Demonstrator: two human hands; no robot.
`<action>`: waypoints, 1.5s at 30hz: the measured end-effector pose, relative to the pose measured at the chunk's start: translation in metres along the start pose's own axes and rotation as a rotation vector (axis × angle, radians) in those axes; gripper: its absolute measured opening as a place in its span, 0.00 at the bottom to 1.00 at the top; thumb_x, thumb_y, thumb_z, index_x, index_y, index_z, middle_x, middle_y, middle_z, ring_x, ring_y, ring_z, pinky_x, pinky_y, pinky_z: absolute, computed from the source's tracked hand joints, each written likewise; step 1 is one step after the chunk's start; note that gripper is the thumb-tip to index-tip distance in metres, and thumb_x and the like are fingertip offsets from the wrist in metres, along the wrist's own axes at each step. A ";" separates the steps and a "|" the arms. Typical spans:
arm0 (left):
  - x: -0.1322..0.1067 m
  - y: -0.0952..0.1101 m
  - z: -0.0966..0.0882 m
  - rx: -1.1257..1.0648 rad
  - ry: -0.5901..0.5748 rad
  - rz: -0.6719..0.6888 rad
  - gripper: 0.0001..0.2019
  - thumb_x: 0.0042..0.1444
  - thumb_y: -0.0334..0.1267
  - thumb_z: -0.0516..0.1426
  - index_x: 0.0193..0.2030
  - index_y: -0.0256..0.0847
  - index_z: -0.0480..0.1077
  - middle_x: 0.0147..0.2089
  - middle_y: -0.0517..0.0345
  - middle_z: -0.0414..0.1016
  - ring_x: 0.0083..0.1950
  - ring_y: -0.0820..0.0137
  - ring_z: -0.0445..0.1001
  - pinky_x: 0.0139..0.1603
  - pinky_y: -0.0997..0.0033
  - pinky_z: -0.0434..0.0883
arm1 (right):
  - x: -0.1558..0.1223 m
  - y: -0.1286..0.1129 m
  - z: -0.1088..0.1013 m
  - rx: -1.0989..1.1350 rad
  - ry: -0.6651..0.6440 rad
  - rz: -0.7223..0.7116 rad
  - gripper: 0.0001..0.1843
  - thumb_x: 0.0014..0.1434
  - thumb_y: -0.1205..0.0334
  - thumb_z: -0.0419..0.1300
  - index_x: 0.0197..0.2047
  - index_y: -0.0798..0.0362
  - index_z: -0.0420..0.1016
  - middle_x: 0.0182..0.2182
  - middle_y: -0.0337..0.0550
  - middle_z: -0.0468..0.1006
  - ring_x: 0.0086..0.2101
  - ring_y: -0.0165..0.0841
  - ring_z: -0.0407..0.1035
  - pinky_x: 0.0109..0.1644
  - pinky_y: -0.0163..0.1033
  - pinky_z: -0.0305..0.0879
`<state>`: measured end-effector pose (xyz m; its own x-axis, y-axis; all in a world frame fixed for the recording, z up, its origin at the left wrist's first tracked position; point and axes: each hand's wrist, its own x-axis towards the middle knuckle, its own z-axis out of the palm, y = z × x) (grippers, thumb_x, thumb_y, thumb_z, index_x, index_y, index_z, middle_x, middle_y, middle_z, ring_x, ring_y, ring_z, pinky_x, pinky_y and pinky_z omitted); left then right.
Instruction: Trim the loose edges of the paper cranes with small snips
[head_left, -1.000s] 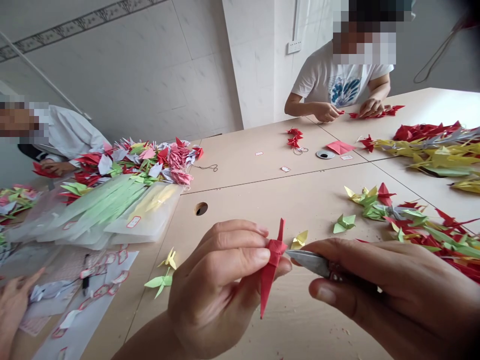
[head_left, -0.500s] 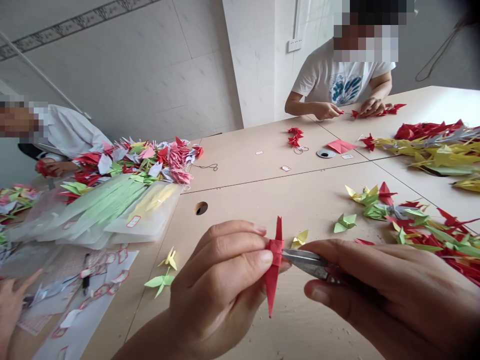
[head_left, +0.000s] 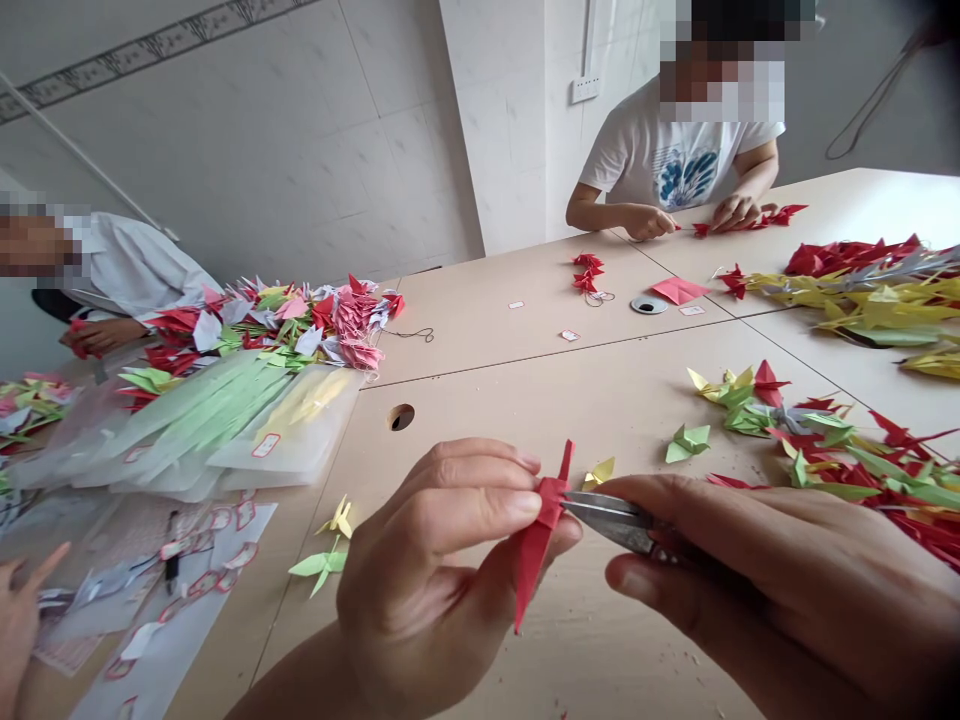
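The left hand (head_left: 427, 560) is pressed together in a pinch, thumb and fingers closed on the body of a red paper crane (head_left: 544, 510), held in the air above the table (head_left: 525, 350) at lower centre. Its fingertips hide part of the crane's body. The right hand (head_left: 787, 590), cut off by the right and bottom frame edges, is curled around small scissors (head_left: 607, 518). Only the metal blades show; the handles are hidden inside the hand, and the blade tips lie against the crane's body. Whether they are cutting cannot be told.

Compared with the earlier frame, the crane leans further, its long lower point now swung toward lower left, and the blades sit closer against it.

At left, clear plastic bags (head_left: 225, 425) hold long green and pale yellow paper pieces. Beside them lies a heap of mixed cranes (head_left: 300, 325). Further cranes lie at right (head_left: 817, 450), and a small yellow and green pair (head_left: 326, 550) lies just left of the left hand. A sheet of red-edged labels (head_left: 180, 590) lies at lower left, with another person's hand (head_left: 19, 620) cut off by the frame edge. Two co-workers sit across the table, their hands (head_left: 645, 222) (head_left: 97, 337) on red paper.
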<state>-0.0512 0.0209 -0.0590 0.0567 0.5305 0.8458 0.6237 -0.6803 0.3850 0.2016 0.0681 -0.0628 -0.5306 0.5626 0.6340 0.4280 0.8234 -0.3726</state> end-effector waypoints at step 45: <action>0.010 0.011 0.002 -0.135 0.025 -0.131 0.13 0.87 0.52 0.71 0.51 0.50 0.80 0.43 0.71 0.96 0.46 0.77 0.97 0.64 0.69 0.96 | -0.002 0.006 -0.001 0.063 -0.067 0.033 0.15 0.88 0.40 0.71 0.57 0.39 0.93 0.36 0.42 0.93 0.33 0.44 0.89 0.32 0.38 0.80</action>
<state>-0.0418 0.0199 -0.0472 -0.0385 0.6079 0.7931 0.5144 -0.6684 0.5372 0.2062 0.0718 -0.0661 -0.5654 0.5917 0.5746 0.4002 0.8060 -0.4362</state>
